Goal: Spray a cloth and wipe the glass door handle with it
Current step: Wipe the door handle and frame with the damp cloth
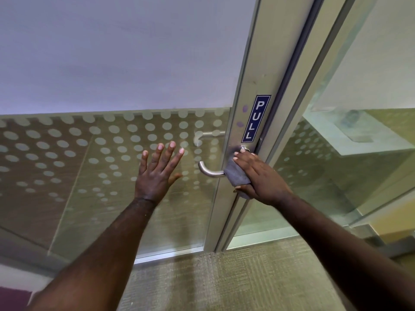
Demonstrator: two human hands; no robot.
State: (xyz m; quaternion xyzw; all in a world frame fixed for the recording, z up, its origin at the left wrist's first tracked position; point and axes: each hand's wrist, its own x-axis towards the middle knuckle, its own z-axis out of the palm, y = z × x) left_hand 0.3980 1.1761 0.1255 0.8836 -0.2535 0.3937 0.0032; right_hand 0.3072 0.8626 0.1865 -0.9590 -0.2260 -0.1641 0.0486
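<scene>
I stand in front of a glass door (pixel 107 167) with a gray metal frame (pixel 249 90). The top part of the glass is white and foggy. The lower part has rows of pale dots (pixel 125 140) on it. Under the door is a green-gray carpet (pixel 235 281). To the right is more glass (pixel 350 153), and I can see a pale room through it.

On the frame is a blue sign (pixel 256 118) that says PULL in white letters. Just below the sign is the door handle (pixel 207 170). It is shiny metal and it bends in a curve at its left end. Behind the glass, a bit higher, I can see another handle (pixel 207 135) on the far side, looking blurry.

My right hand (pixel 258 176) is closed around a gray cloth (pixel 238 176). The cloth is wrapped over the handle, at the end close to the frame. My fingers (pixel 241 157) press on top of the cloth and my thumb is under it. Only the curved end of the handle sticks out to the left of the cloth.

My left hand (pixel 157 173) holds nothing. It is open and flat, with the fingers spread apart and pointing up. It is in front of the dotted glass, to the left of the handle. I cannot tell if it touches the glass.
</scene>
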